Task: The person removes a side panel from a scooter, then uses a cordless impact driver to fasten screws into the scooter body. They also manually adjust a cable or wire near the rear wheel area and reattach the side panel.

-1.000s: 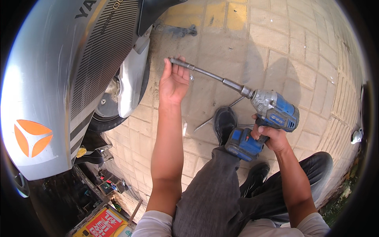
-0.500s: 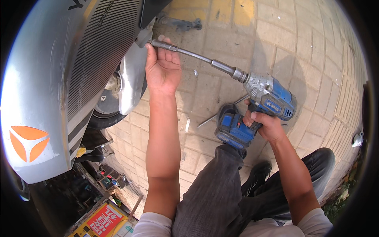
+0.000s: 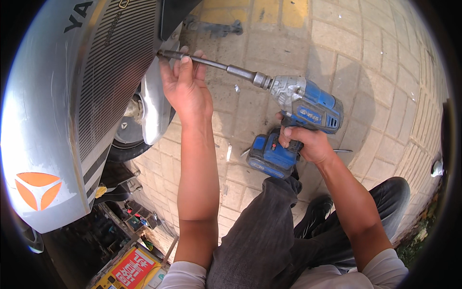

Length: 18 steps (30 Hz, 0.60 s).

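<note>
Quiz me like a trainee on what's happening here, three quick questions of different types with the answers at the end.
1. Which hand grips the blue cordless impact wrench?
2. True or false: the left hand holds the extension shaft toward its end farthest from the tool.
3. Fill in: the three-part emblem on the silver body panel is ____.

Key: 1. The right hand. 2. True. 3. Orange.

On my feed, large dark letters [image 3: 79, 17] mark the silver vehicle panel [image 3: 48, 111] at ten o'clock; smaller lettering [image 3: 114, 29] runs along its ribbed strip [image 3: 108, 79]. I see an orange three-part emblem [image 3: 38, 179] at half past eight, white characters [image 3: 134, 266] on a red sign [image 3: 119, 272] at seven, and, toward two, the blue power tool's [image 3: 323, 113] pale mark [image 3: 310, 115], unreadably small.
</note>
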Each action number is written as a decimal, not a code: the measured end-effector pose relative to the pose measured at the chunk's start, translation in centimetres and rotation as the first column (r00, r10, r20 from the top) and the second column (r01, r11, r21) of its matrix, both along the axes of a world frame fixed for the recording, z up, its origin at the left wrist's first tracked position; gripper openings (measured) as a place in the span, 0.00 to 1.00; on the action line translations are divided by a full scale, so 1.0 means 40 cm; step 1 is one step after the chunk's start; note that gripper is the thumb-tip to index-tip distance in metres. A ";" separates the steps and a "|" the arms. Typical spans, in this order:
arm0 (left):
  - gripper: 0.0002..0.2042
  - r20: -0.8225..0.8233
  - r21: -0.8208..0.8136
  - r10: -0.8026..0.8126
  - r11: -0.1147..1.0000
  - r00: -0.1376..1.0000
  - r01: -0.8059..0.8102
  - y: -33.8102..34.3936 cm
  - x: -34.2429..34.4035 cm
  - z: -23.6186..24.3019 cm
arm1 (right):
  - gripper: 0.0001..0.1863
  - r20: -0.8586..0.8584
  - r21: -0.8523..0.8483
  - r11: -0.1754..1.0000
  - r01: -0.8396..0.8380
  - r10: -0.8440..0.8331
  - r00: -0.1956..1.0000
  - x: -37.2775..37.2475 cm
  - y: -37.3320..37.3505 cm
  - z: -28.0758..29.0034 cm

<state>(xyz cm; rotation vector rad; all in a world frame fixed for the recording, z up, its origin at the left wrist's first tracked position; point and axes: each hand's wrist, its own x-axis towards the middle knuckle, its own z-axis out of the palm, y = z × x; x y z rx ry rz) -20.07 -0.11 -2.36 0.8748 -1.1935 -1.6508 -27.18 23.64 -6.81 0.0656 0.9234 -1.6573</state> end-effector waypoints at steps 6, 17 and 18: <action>0.23 0.036 -0.017 0.045 0.999 0.998 -0.045 -0.003 -0.006 -0.002 | 0.20 0.029 0.019 1.000 -0.007 0.006 1.000 -0.012 -0.017 0.006; 0.20 0.042 -0.038 0.075 0.997 0.996 -0.073 -0.003 -0.014 0.002 | 0.18 -0.057 0.057 0.995 -0.085 0.088 0.995 -0.020 -0.028 0.002; 0.19 0.045 -0.018 0.087 0.996 0.995 -0.086 0.003 -0.012 0.005 | 0.17 -0.154 0.091 0.990 -0.106 0.119 0.981 -0.007 -0.022 -0.009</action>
